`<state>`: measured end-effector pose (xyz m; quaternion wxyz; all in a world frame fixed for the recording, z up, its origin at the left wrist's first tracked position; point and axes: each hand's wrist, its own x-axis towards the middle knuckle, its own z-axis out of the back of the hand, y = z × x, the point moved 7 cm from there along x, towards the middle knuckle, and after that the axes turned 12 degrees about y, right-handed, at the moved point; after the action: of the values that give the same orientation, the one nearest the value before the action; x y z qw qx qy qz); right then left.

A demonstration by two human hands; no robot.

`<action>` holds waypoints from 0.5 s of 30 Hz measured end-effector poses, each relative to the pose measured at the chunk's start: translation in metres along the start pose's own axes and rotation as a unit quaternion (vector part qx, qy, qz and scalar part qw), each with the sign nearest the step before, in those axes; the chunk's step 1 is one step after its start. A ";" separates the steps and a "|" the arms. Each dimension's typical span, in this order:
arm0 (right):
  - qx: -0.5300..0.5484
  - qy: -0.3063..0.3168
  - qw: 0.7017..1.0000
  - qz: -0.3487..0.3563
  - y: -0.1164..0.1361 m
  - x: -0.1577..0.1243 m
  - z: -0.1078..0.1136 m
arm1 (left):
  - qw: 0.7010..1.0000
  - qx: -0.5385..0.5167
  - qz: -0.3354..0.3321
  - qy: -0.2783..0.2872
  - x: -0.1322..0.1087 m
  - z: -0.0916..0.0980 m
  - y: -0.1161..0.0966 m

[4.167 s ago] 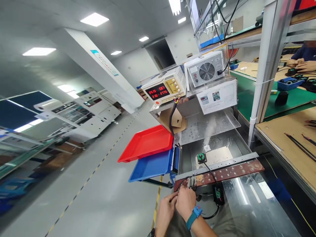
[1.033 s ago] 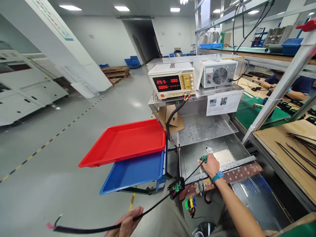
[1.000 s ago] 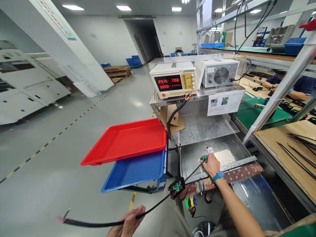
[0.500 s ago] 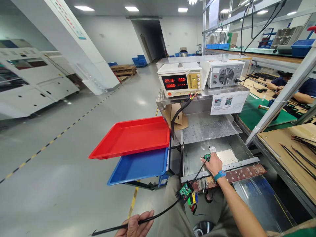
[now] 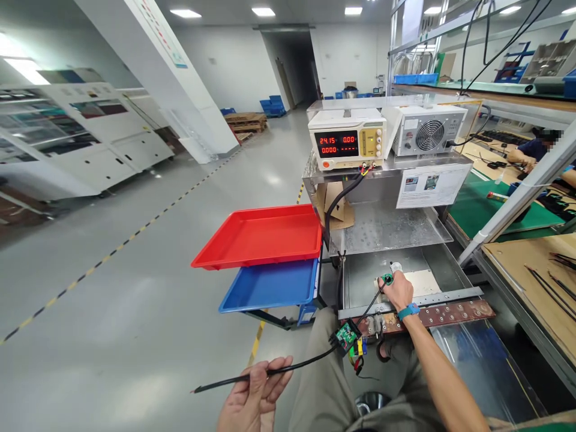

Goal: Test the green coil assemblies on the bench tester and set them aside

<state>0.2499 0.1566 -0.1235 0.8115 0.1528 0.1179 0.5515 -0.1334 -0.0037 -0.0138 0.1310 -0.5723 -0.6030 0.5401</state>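
Observation:
My left hand (image 5: 258, 390) pinches a black cable (image 5: 310, 362) between thumb and fingers, its bare end sticking out to the left. That cable runs right to a green circuit board in a black housing (image 5: 346, 336), hanging above my knee. From the housing another black cable (image 5: 369, 306) climbs to my right hand (image 5: 399, 291). With a blue-green band at its wrist, my right hand is closed on a small green circuit board (image 5: 387, 279) over the metal tray (image 5: 360, 270). My fingers partly hide this board. Beside it in the tray is a small whitish round piece (image 5: 396, 266).
A power supply (image 5: 346, 141) with red digits stands on the metal stand ahead. Red (image 5: 270, 237) and blue (image 5: 274, 285) trays are left of it. A drilled brown bar (image 5: 450, 312) crosses the tray's front. Cables (image 5: 546, 288) lie on the right bench; a person's hand (image 5: 522, 159) is beyond.
The view has turned left, so the scene sits further right. My left hand has risen a little with the cable. My right hand stays over the tray, still holding the small board.

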 end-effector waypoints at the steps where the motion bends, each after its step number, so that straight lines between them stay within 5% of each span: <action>1: 0.009 -0.014 1.000 0.005 0.001 -0.002 0.004 | 1.000 -0.006 -0.008 0.000 -0.002 -0.001 -0.002; 8: 0.087 -0.137 0.987 0.017 -0.022 -0.034 0.072 | 0.998 -0.001 -0.049 0.026 -0.003 -0.004 -0.006; 12: 0.142 -0.280 0.950 0.001 -0.078 -0.086 0.141 | 0.997 0.019 -0.038 0.069 0.006 -0.027 0.005; 15: 0.137 -0.344 0.927 -0.060 -0.134 -0.142 0.185 | 0.990 0.057 -0.002 0.132 0.012 -0.063 0.029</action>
<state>0.3802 -0.0436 0.0000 0.8050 0.4355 -0.0855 0.3938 -0.0720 0.0308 -0.0184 0.2427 -0.6292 -0.5496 0.4930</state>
